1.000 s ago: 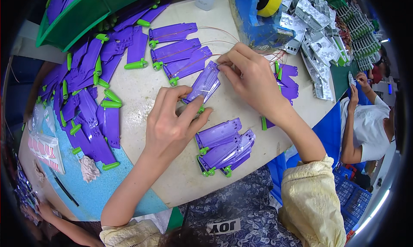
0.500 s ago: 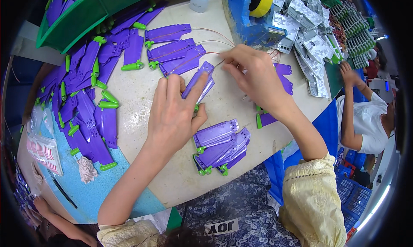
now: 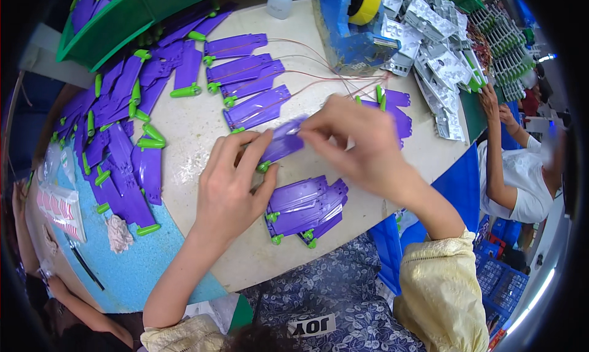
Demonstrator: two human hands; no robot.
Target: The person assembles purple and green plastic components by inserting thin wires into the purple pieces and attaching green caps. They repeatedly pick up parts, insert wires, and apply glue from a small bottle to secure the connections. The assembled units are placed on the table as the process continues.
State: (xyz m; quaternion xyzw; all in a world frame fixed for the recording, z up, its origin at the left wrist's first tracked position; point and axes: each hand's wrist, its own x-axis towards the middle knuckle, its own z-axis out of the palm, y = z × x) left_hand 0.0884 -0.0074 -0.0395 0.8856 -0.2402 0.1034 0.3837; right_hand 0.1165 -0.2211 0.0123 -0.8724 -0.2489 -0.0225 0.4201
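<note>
The round pale worktable (image 3: 202,137) fills most of what I see from here, with a light blue mat (image 3: 132,260) lapping under its near left edge and a green bin (image 3: 110,23) of more parts pushed against the far side. Spread along the left of the table is a big loose heap of purple plastic pieces with green tips (image 3: 116,149), by far the largest lot, and it looks to me like stock waiting its turn. Further back lies a row of purple pieces with thin wires (image 3: 245,76) running off toward a blue tape dispenser (image 3: 350,27) that carries a yellow roll, and beyond that sit stacks of clear moulded trays (image 3: 442,51). At the far right another person in a white shirt (image 3: 521,180) works at their own things. Just in front of the worker lies a small neat stack of purple pieces (image 3: 307,205), maybe a handful, which I take to be the finished ones; set against the heap, the job seems only a little way in. Both hands meet at the table's middle over a single purple piece (image 3: 283,142): the left hand (image 3: 230,189) pinches its lower, green-tipped end between thumb and fingers, and the right hand (image 3: 359,146) closes its fingertips on the upper end, holding it slightly off the table
</note>
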